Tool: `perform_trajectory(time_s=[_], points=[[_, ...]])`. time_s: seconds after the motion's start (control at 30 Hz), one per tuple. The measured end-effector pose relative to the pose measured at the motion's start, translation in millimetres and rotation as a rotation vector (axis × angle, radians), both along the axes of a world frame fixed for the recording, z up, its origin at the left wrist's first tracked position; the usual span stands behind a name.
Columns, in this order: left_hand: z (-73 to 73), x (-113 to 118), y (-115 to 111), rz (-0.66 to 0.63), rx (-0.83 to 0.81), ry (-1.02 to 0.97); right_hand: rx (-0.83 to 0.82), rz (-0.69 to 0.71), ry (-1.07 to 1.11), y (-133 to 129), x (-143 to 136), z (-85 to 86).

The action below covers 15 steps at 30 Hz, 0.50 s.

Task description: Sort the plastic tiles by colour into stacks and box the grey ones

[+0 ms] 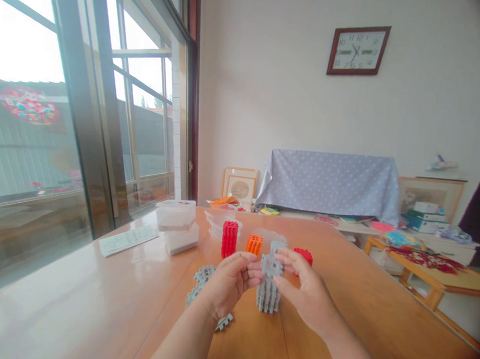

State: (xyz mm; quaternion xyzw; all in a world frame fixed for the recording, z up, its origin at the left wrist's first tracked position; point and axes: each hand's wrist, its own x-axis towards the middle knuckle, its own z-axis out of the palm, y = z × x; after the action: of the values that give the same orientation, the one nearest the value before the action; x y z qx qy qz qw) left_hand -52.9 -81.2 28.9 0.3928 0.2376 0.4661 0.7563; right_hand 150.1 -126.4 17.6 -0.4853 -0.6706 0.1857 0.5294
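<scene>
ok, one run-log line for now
left hand: at grey stack top | right hand: same | tall red stack, orange stack: standing beyond

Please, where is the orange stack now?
In the head view, the orange stack stands on the table, just right of the tall red stack and beyond the left hand.

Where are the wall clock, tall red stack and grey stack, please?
Wall clock point(358, 51), head view: middle of its dial.
Tall red stack point(230, 240), head view: middle of its side.
Grey stack point(269, 292), head view: lower part, front side.

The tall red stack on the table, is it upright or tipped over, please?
Upright; the tall red stack rises straight from the table.
</scene>
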Motion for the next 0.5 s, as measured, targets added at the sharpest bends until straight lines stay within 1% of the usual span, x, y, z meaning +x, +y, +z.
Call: perform_trajectory(time_s=[0.2, 0.33, 0.5], points=[[-5.1, -3, 8, 0.161, 0.013, 0.052, -0.071, 0.05, 0.049, 8, 7, -6.7], [-8.2, -5, 13, 0.186, 0.009, 0.097, -0.111, 0.069, 0.049, 11, 9, -10.9], [-10.5, -8, 19, 0.22, 0.013, 0.15, -0.131, 0.061, 0.048, 11, 10, -10.5]])
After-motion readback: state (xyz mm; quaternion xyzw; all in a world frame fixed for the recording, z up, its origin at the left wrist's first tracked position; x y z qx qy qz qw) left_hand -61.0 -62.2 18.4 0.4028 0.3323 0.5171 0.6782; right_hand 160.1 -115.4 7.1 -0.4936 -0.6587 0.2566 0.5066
